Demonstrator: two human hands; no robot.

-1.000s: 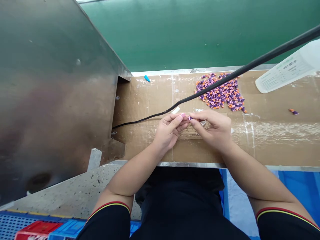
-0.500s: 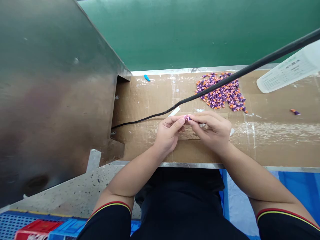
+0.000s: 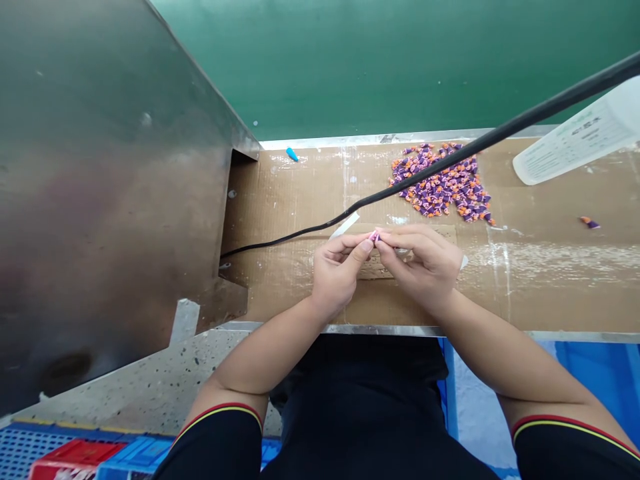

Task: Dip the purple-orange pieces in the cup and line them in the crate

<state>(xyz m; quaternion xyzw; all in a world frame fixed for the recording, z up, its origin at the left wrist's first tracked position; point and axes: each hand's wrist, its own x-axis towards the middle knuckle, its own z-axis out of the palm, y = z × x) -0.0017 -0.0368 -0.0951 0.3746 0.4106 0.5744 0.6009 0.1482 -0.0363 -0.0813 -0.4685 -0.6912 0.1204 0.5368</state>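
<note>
A small pink and purple piece point(image 3: 375, 237) is pinched between my two hands above the cardboard-covered bench point(image 3: 295, 200). My left hand point(image 3: 337, 270) grips its left side with thumb and forefinger. From the right, my right hand point(image 3: 425, 260) closes thumb and fingertips on the same piece. Most of it is hidden by the fingers, so its full shape does not show. Beyond my right hand lies a pile of small purple, pink and orange pieces point(image 3: 445, 187).
A black cable point(image 3: 350, 210) crosses above the bench. To the left stands a large metal housing point(image 3: 110, 200). A translucent plastic container point(image 3: 565, 147) lies tilted at right, near one loose purple-orange piece point(image 3: 590, 223). A blue cone-shaped bit point(image 3: 292, 155) sits at the back left.
Thumbs and fingertips have shifted slightly around the small piece, and more of its pink shows. Both hands stay in nearly the same place. The pile is unchanged.
</note>
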